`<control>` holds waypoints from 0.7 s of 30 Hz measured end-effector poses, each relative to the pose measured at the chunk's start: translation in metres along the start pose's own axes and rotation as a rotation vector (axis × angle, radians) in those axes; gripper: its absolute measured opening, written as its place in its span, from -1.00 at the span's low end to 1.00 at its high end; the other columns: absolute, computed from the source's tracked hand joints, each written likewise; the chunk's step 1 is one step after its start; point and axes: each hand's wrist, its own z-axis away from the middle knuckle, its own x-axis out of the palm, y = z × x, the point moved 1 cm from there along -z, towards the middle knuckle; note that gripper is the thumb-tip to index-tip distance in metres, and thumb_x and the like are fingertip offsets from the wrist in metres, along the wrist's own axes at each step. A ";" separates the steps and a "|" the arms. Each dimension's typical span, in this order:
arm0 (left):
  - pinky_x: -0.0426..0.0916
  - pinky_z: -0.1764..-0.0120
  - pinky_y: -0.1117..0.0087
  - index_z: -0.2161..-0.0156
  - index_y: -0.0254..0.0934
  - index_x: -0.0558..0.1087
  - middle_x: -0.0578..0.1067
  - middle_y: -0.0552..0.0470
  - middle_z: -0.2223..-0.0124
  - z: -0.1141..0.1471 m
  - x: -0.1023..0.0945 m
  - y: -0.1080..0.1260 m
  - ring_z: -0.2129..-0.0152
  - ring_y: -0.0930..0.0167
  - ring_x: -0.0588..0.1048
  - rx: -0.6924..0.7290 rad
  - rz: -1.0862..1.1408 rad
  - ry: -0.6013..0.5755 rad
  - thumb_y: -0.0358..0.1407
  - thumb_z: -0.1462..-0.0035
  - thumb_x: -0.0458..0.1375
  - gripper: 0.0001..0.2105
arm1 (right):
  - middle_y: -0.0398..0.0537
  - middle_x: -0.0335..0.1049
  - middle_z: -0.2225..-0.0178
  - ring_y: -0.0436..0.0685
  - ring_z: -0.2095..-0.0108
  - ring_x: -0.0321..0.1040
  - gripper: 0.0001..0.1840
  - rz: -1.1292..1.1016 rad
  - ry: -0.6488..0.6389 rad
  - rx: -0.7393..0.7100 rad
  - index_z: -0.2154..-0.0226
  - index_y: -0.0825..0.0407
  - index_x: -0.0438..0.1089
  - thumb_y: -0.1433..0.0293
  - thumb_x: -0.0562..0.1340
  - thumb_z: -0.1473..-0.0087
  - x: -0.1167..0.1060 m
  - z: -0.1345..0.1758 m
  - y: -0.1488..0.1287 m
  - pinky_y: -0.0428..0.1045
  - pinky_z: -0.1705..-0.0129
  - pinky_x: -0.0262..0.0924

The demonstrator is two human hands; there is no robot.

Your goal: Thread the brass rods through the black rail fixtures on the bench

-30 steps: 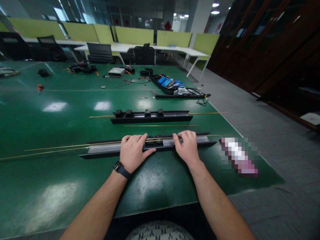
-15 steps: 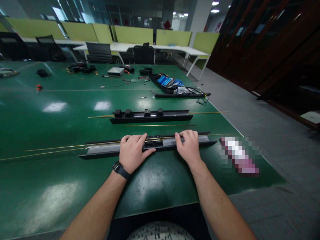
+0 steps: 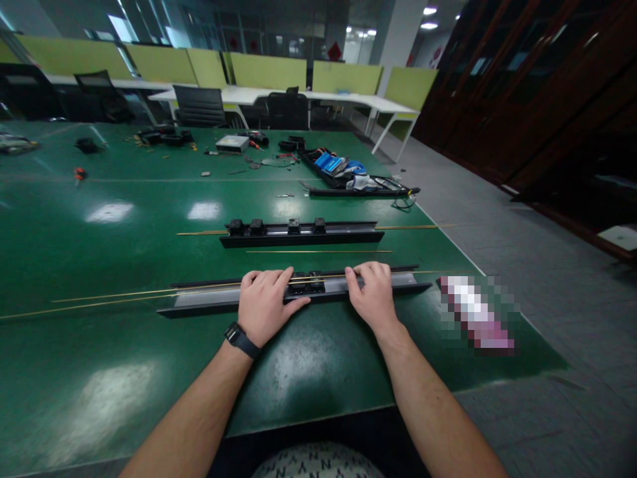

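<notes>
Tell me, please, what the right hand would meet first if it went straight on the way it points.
Beyond the near black rail, probably the loose gold rod; the height of the right hand is unclear, so it might pass above.

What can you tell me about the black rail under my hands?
The rail is a long, straight black trough with a grey inside, perhaps metal. It lies open side up on the green table. Two small black blocks show inside between your left hand and right hand, which lie over it; thin golden rods run along it.
</notes>
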 end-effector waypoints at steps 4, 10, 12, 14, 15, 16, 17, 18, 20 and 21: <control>0.19 -0.07 0.01 -0.16 -0.22 0.47 0.60 -0.21 -0.05 0.000 0.001 0.000 0.02 0.09 0.53 0.004 0.002 0.003 0.14 -0.17 0.24 -0.40 | 0.04 0.41 0.28 0.24 0.13 0.22 -0.70 0.012 -0.008 -0.003 0.37 -0.02 0.45 0.20 0.17 -0.33 -0.001 0.000 -0.001 0.17 0.01 0.19; 0.20 -0.06 0.02 -0.16 -0.24 0.47 0.61 -0.20 -0.04 0.000 0.000 0.000 0.02 0.09 0.53 0.009 -0.013 0.005 0.14 -0.17 0.23 -0.40 | 0.06 0.39 0.29 0.25 0.14 0.19 -0.67 0.036 -0.003 0.019 0.40 -0.02 0.44 0.21 0.15 -0.33 -0.002 -0.001 0.002 0.19 0.03 0.18; 0.20 -0.06 0.02 -0.16 -0.23 0.47 0.61 -0.20 -0.04 0.000 0.000 0.000 0.02 0.08 0.53 0.008 -0.006 0.004 0.14 -0.17 0.24 -0.40 | 0.05 0.39 0.29 0.25 0.14 0.20 -0.69 0.023 0.003 0.014 0.39 -0.02 0.44 0.21 0.15 -0.33 -0.001 0.000 0.002 0.18 0.02 0.18; 0.20 -0.06 0.01 -0.16 -0.22 0.47 0.61 -0.21 -0.04 0.000 0.000 0.000 0.02 0.08 0.53 0.006 -0.002 0.003 0.14 -0.16 0.24 -0.40 | 0.04 0.41 0.27 0.24 0.12 0.22 -0.72 0.004 -0.001 -0.002 0.35 -0.02 0.45 0.20 0.16 -0.32 -0.001 0.000 0.000 0.18 0.00 0.18; 0.20 -0.07 0.02 -0.16 -0.22 0.47 0.61 -0.21 -0.04 0.000 0.000 0.000 0.02 0.08 0.53 0.004 -0.001 0.002 0.14 -0.16 0.24 -0.40 | 0.03 0.41 0.26 0.24 0.11 0.23 -0.73 -0.004 -0.007 -0.010 0.33 -0.02 0.46 0.20 0.17 -0.32 -0.001 0.000 -0.001 0.17 -0.01 0.18; 0.20 -0.07 0.02 -0.16 -0.21 0.47 0.61 -0.21 -0.04 0.000 0.000 0.000 0.02 0.08 0.54 0.002 0.000 0.002 0.13 -0.16 0.24 -0.41 | 0.03 0.42 0.26 0.23 0.10 0.23 -0.73 -0.007 -0.014 -0.016 0.32 -0.02 0.46 0.19 0.18 -0.32 0.000 0.001 -0.002 0.17 -0.02 0.19; 0.20 -0.07 0.02 -0.16 -0.21 0.47 0.61 -0.21 -0.04 0.000 0.000 0.000 0.02 0.08 0.54 0.001 0.001 0.002 0.13 -0.17 0.24 -0.41 | 0.02 0.42 0.25 0.23 0.10 0.24 -0.73 -0.008 -0.019 -0.017 0.31 -0.02 0.46 0.19 0.18 -0.32 0.000 0.001 -0.003 0.17 -0.02 0.19; 0.20 -0.07 0.02 -0.16 -0.21 0.47 0.61 -0.21 -0.04 0.000 0.000 0.000 0.02 0.08 0.53 0.002 0.002 0.003 0.13 -0.17 0.24 -0.41 | 0.02 0.42 0.25 0.23 0.10 0.24 -0.73 -0.005 -0.023 -0.018 0.32 -0.02 0.46 0.18 0.19 -0.32 0.000 0.001 -0.003 0.16 -0.02 0.19; 0.20 -0.07 0.02 -0.16 -0.22 0.47 0.61 -0.21 -0.04 -0.001 0.000 0.000 0.02 0.08 0.53 0.004 0.005 0.008 0.13 -0.17 0.24 -0.41 | 0.03 0.42 0.26 0.23 0.11 0.24 -0.72 0.001 -0.031 -0.017 0.33 -0.02 0.46 0.18 0.18 -0.33 0.000 0.002 -0.003 0.16 -0.01 0.20; 0.20 -0.07 0.02 -0.16 -0.23 0.47 0.61 -0.21 -0.04 0.000 0.000 0.000 0.02 0.09 0.53 0.007 0.006 0.010 0.13 -0.17 0.24 -0.41 | 0.03 0.41 0.26 0.23 0.11 0.24 -0.71 0.004 -0.033 -0.015 0.34 -0.02 0.45 0.18 0.18 -0.33 0.000 0.002 -0.003 0.16 0.00 0.20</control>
